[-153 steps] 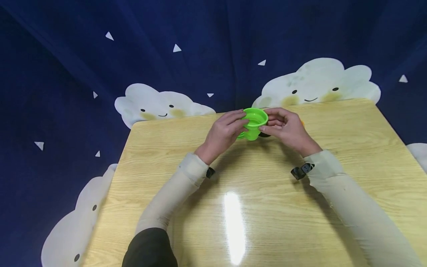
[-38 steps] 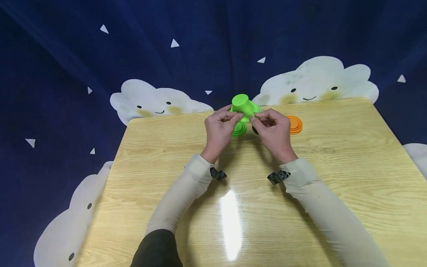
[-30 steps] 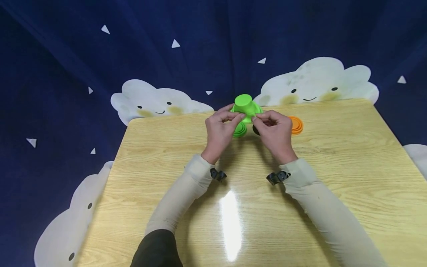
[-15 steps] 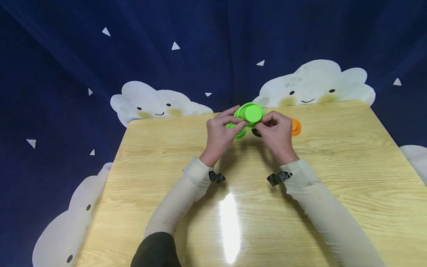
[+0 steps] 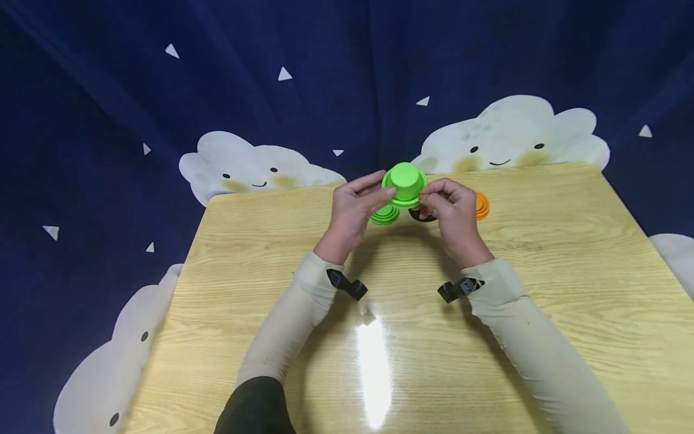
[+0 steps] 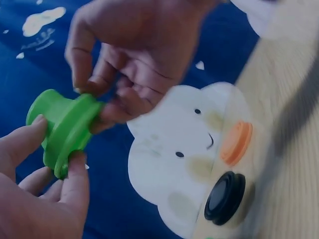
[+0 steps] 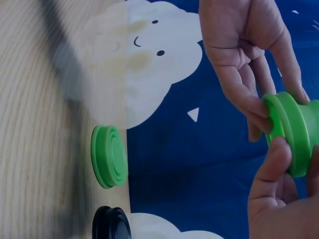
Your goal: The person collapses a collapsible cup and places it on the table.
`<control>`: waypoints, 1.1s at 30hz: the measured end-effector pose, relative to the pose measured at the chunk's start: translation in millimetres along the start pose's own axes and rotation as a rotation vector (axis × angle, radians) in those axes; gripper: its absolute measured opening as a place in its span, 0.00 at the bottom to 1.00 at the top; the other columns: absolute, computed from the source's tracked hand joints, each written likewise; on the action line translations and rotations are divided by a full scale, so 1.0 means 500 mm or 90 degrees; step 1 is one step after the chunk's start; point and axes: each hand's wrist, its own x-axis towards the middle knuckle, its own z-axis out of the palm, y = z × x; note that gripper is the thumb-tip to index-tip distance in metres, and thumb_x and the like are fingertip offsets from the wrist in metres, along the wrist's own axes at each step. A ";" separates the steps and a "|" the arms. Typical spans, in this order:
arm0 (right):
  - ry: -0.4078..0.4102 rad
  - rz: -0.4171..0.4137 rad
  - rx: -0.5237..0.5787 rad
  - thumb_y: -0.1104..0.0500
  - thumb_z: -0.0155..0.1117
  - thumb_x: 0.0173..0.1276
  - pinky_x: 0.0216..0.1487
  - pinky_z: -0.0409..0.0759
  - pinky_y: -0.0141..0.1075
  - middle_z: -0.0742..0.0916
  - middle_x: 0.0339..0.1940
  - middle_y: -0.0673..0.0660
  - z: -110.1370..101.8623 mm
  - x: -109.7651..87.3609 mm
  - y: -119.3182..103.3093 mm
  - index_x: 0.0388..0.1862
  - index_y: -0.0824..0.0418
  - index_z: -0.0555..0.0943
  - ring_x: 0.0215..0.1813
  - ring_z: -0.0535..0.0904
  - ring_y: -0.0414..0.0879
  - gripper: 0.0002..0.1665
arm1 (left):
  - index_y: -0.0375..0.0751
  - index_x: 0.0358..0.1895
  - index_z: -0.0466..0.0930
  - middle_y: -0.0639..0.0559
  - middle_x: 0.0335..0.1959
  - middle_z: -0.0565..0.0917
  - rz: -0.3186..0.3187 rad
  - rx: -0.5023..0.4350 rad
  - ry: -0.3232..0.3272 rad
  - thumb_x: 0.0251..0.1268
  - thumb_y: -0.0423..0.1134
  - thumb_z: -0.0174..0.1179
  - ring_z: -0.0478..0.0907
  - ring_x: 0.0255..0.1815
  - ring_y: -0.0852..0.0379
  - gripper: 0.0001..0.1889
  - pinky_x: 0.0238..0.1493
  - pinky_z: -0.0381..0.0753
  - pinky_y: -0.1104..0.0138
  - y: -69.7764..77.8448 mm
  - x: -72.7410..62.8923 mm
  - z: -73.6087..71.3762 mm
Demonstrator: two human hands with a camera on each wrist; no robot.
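A bright green collapsible cup [image 5: 405, 179] is held above the table's far edge, its round base turned up and its wide rim below. My left hand [image 5: 349, 214] grips it from the left, thumb on the side wall and fingers at the rim. My right hand [image 5: 454, 220] pinches the rim on the right between thumb and fingers. In the left wrist view the cup [image 6: 62, 124] lies sideways between both hands, its narrow base end standing out from the stepped rim. The right wrist view shows part of the cup's hollow inside [image 7: 275, 122].
Along the table's far edge lie a flattened green cup [image 5: 384, 214], a black disc-shaped one [image 5: 422, 215] partly behind my right hand, and an orange one [image 5: 482, 205]. Behind the wooden table [image 5: 244, 289] hangs a dark blue curtain with clouds [image 5: 260, 166].
The cup faced mouth up several seconds ago; now it is base up. Since half a second ago its base has tilted away from me, and my left fingers have spread more around it.
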 end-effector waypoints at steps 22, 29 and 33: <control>-0.008 0.180 0.229 0.79 0.63 0.64 0.32 0.85 0.31 0.88 0.32 0.59 -0.021 0.020 -0.007 0.45 0.67 0.73 0.27 0.84 0.43 0.15 | 0.19 0.57 0.77 0.41 0.42 0.88 -0.069 -0.077 -0.022 0.55 0.11 0.62 0.86 0.42 0.53 0.23 0.42 0.87 0.65 0.006 0.004 0.002; 0.036 -0.005 -0.029 0.80 0.60 0.58 0.26 0.78 0.27 0.82 0.23 0.54 -0.003 0.016 0.004 0.39 0.70 0.73 0.23 0.76 0.38 0.13 | 0.21 0.55 0.80 0.38 0.46 0.87 -0.063 -0.053 0.002 0.53 0.11 0.64 0.86 0.42 0.54 0.23 0.42 0.87 0.66 0.002 0.000 0.007; 0.015 -0.077 -0.115 0.81 0.58 0.59 0.23 0.73 0.24 0.81 0.23 0.57 0.004 0.010 -0.006 0.42 0.78 0.69 0.20 0.72 0.36 0.13 | 0.22 0.54 0.82 0.36 0.45 0.87 -0.061 -0.055 0.010 0.53 0.11 0.64 0.86 0.41 0.53 0.22 0.40 0.87 0.65 0.003 0.000 0.009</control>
